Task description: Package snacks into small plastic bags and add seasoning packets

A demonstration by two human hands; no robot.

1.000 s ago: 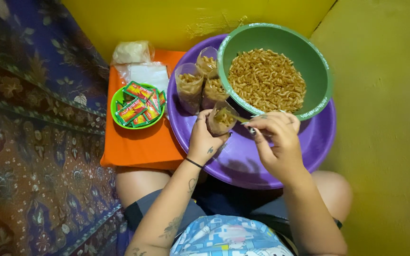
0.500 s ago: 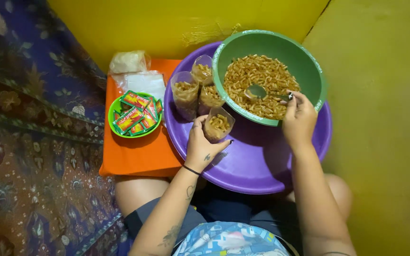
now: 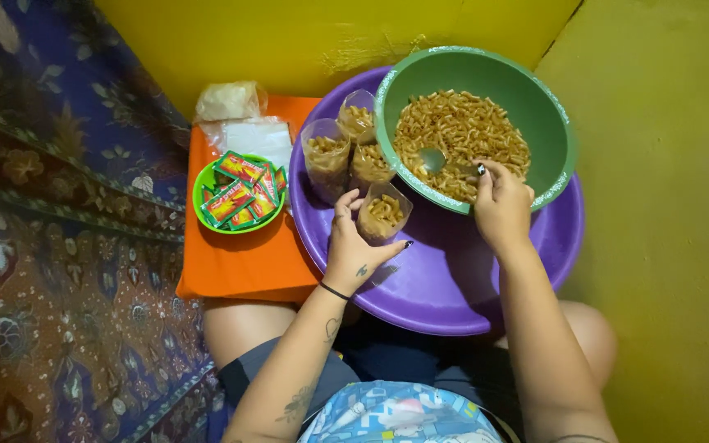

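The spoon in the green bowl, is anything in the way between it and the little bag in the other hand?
Nothing visible blocks it. Only the green bowl's rim lies between the spoon in the right hand and the open small bag held by the left hand.

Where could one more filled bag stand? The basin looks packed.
Bare room: the purple basin floor nearest the person, between left hand and right hand. Also the orange board below the small green bowl. Crowded beside the filled bags.
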